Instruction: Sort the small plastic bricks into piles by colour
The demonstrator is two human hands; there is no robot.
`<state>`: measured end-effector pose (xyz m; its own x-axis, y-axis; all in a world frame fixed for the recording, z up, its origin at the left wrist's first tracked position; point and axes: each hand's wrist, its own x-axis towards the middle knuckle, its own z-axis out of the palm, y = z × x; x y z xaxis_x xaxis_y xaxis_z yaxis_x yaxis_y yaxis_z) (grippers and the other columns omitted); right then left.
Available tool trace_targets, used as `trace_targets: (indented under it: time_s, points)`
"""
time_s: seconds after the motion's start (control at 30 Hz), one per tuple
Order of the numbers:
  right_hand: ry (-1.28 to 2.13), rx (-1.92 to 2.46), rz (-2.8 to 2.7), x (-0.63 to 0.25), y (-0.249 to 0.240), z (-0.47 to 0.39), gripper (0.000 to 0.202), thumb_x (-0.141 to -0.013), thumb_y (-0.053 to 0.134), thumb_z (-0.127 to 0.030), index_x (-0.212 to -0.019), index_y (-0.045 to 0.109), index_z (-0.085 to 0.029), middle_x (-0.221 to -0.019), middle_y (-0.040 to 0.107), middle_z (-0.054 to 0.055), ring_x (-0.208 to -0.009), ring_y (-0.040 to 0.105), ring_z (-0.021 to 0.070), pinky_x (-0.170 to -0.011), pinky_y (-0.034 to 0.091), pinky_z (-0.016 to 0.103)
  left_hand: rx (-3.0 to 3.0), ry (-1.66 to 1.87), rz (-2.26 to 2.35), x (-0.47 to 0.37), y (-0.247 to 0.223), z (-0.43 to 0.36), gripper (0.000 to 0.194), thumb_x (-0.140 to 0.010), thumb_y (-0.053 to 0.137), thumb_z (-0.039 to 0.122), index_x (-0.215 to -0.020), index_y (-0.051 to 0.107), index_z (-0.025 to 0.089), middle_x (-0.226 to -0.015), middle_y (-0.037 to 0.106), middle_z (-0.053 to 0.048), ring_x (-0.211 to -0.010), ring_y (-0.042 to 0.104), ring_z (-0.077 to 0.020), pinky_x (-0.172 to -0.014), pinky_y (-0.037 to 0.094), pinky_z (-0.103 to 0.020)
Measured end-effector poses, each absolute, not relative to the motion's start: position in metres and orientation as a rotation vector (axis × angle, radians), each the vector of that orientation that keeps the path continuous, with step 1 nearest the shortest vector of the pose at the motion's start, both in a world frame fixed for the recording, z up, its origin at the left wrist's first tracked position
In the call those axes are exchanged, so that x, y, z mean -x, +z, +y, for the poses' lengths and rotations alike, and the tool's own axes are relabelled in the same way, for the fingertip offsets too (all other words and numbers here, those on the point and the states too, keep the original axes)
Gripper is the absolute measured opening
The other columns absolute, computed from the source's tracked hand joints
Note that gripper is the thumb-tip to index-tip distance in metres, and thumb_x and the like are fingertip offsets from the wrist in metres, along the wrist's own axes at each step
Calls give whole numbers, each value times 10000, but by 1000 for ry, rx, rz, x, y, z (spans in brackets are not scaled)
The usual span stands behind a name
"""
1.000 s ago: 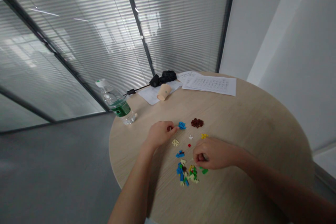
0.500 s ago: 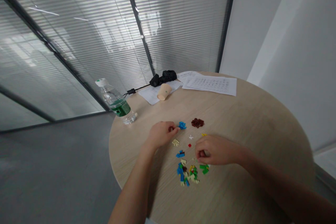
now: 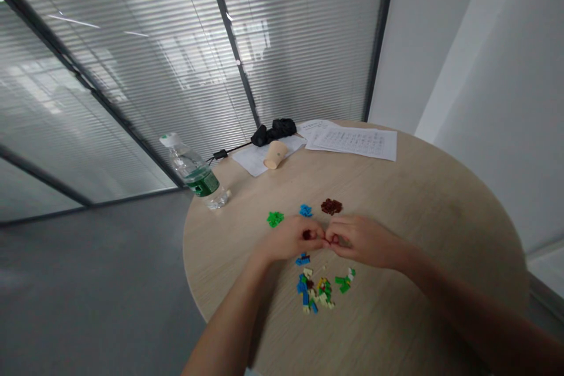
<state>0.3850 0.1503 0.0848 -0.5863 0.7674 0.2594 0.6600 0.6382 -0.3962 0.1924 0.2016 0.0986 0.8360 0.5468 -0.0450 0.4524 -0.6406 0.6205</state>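
Meeting hands: two, left hand (image 3: 288, 238) and right hand (image 3: 365, 241), fingertips together above the surface (image 3: 418, 317), likely to share one small piece; fingers curl narrowly, but whether they grip anything cannot be told.
Single-colour toy bricks: three heaps visible beyond the hands, a green heap (image 3: 275, 219), blue heap (image 3: 305, 210) and brown heap (image 3: 331, 206), apparently separated by colour.
Nearer toy bricks: one mixed heap (image 3: 314, 294), one blue cluster (image 3: 302, 260), one green-and-white cluster (image 3: 344, 284); pieces too small to count.
Outer edge: one bottle (image 3: 201, 181), one cup (image 3: 275, 155), one black bundle (image 3: 282, 128), at least three paper sheets (image 3: 352, 142), seemingly set back for working room.
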Motion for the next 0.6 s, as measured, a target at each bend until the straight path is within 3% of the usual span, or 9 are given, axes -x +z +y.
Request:
trace_targets:
  time_s: [0.37, 0.6]
  points:
    - [334, 1199, -2266, -384, 82, 151, 70, -798, 519, -182, -797, 586, -164, -731, 587, 4, -642, 505, 106, -615, 340, 223, -2407, 250, 906, -183, 103, 208, 163, -783, 523, 263, -762, 649, 160, -589, 513, 38, -543, 428, -70, -544, 305, -179]
    - [563, 1094, -2586, -384, 86, 146, 104, -703, 594, -199, -612, 563, -159, -603, 551, -25, -580, 466, 92, -571, 303, 216, -2421, 200, 1711, -149, 106, 230, 220, -766, 499, 350, -810, 653, 200, -674, 616, -7, -599, 518, -123, -516, 284, -214]
